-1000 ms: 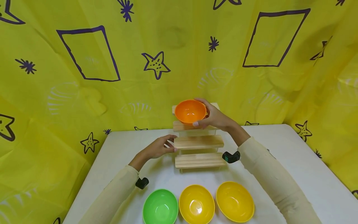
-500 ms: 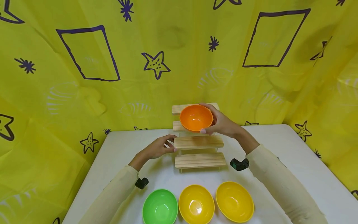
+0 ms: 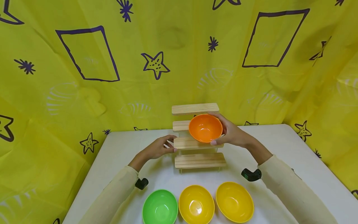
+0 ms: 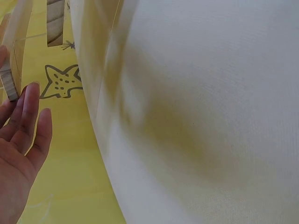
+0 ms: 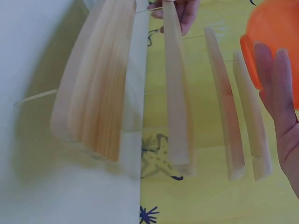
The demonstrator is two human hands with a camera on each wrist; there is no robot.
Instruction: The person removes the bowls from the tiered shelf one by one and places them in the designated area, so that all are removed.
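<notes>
My right hand (image 3: 232, 133) grips an orange bowl (image 3: 205, 127) by its right side, with its open top facing the head camera. The bowl is in front of the middle planks of a tiered wooden stand (image 3: 199, 160). In the right wrist view the orange bowl (image 5: 275, 42) appears at the upper right, beside the planks. My left hand (image 3: 159, 147) holds the left end of the stand's second plank from the bottom. The left wrist view shows this left hand (image 4: 21, 144) with its fingers at the plank end (image 4: 10, 81) and the thumb partly cut off.
Nearer me stand a green bowl (image 3: 160, 207) and two yellow bowls, one in the middle (image 3: 197, 203) and one at the right (image 3: 235, 202). The white table (image 3: 126, 193) ends at a yellow patterned curtain (image 3: 179, 40) behind the stand.
My right hand has brought the orange bowl down, to the right and toward me, away from the stand's top plank. The left hand stays at the plank end.
</notes>
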